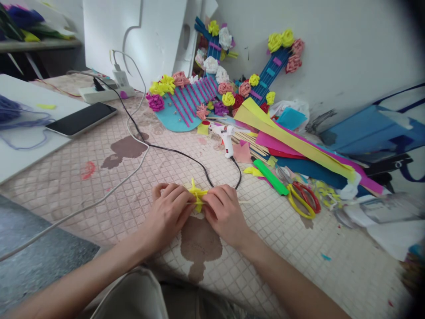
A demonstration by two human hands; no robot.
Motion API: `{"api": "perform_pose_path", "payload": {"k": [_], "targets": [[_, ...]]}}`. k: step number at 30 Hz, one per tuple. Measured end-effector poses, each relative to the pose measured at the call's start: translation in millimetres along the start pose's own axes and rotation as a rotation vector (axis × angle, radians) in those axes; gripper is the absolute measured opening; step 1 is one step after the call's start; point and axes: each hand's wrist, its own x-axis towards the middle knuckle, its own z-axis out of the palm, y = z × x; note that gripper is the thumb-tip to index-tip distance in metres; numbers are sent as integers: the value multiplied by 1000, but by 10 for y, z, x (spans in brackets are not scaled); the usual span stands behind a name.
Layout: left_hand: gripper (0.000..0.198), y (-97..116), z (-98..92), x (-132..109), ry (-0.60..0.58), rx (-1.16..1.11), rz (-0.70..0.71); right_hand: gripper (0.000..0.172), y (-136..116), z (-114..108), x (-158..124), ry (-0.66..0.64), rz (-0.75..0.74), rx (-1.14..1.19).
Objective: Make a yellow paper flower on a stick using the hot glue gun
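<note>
Close to the table's front edge, my left hand [171, 206] and my right hand [226, 212] meet around a small yellow paper flower [198, 193]. The fingers of both hands are closed on its sides, and its yellow strips stick out above and below them. A thin pale stick [245, 202] shows beyond my right hand, level with the flower; the fingers hide most of it. Beyond my hands, a white hot glue gun [226, 137] stands on the table with its black cord trailing toward me.
Right of my hands lie a green utility knife [270, 177], scissors with yellow handles [300, 201] and red-handled scissors [310, 195]. Behind are coloured paper sheets [295, 146] and a flower-covered blue guitar-shaped piece [175, 119]. A tablet [82, 119] and a power strip [102, 92] lie left; cables cross the table.
</note>
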Motion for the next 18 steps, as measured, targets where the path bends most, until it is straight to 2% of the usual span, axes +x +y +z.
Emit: {"api": "perform_pose_path", "payload": {"k": [18], "targets": [[12, 14, 20, -15, 25, 20, -10, 13, 33, 21, 8, 23, -69, -21]]}}
